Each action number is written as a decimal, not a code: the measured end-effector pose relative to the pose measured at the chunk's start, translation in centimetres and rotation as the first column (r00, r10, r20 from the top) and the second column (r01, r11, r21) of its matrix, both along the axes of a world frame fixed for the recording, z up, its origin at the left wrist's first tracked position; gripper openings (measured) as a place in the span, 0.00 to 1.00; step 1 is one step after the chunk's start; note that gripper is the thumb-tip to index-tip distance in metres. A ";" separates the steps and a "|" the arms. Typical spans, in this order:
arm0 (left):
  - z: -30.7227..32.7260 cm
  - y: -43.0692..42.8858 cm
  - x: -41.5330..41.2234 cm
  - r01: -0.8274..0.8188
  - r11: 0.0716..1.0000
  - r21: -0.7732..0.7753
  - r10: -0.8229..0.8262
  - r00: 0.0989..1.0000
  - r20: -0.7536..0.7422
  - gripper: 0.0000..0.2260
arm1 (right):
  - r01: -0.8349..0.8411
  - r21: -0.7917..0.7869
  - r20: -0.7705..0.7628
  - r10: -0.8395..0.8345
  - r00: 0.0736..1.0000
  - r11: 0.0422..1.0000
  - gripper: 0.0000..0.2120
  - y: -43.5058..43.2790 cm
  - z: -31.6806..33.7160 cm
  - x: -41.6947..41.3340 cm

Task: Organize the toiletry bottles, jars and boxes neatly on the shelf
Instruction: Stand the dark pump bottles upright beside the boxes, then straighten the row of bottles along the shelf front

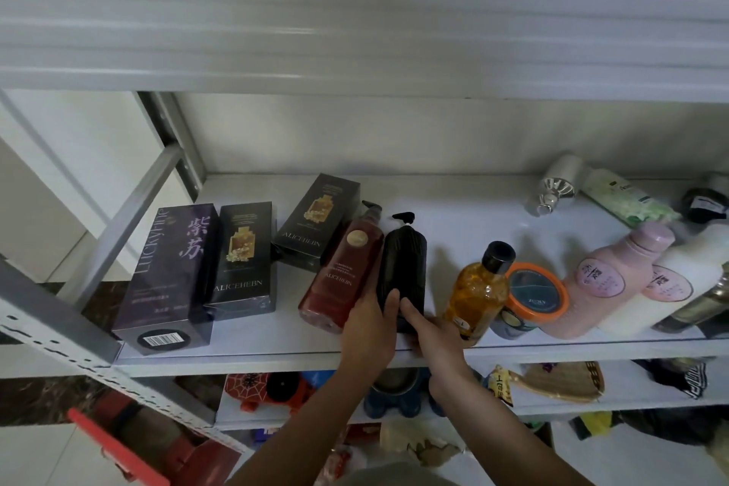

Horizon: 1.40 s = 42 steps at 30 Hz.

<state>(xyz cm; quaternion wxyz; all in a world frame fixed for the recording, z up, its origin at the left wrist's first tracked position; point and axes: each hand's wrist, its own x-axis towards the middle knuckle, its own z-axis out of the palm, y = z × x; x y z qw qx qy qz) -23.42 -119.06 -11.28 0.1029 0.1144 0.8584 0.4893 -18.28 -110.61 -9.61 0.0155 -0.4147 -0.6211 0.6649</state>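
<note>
L hand (369,327), R hand (432,329) — hold blk bottle (402,264).

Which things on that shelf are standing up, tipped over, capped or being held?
black pump bottle: upright, held by left hand and right hand
red pump bottle: upright
amber bottle: upright, capped
orange-rimmed jar: tipped on edge, lidded
pink bottle: lying down
white bottle: lying down
purple box: upright

I can read LUCKYFINE and 紫苏 on the big purple box (169,272), which has a bar code (163,339) on its end. ALICEHEBN is on the front black box (242,256), the back black box (315,221) and the red pump bottle (343,272). The round pink labels (601,277) are too blurry for me.
</note>
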 end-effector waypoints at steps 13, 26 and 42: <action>0.1 -2.9 0.6 0.093 0.952 0.292 -0.132 0.984 0.116 0.15 | -0.108 0.014 -0.200 0.108 0.974 0.994 0.08 -0.1 -1.1 2.8; -1.0 -2.6 1.6 0.086 0.959 0.271 -0.099 0.994 0.036 0.27 | 0.073 0.530 -0.230 0.061 0.971 0.845 0.23 -0.2 -4.2 5.0; -2.2 -1.4 0.8 0.105 0.967 0.233 -0.103 0.994 -0.021 0.28 | 0.008 0.627 -0.155 0.115 0.981 0.779 0.23 0.6 -4.2 4.6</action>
